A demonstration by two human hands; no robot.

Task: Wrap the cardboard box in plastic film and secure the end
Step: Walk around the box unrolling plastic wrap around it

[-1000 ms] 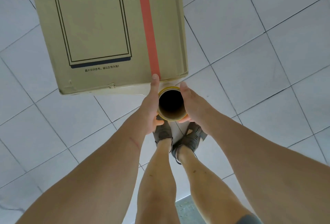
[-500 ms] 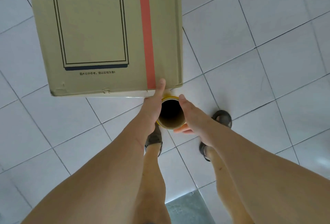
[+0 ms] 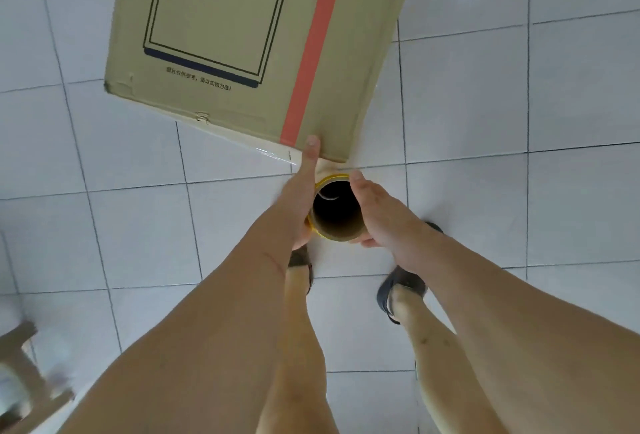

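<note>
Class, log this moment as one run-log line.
stage: wrapping | both hands grip film roll | left hand | right hand | cardboard box on tiled floor

Cardboard box (image 3: 242, 35): top cut off by frame edge. Film roll (image 3: 337, 212): only the open core end shows, sides behind both hands. Lower left: blurred wooden object (image 3: 27, 374), possibly a stool.

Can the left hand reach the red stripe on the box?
Probably yes. The left hand holds the roll, but its thumb tip already lies at the box edge, right beside the stripe's near end, with nothing between them.
</note>
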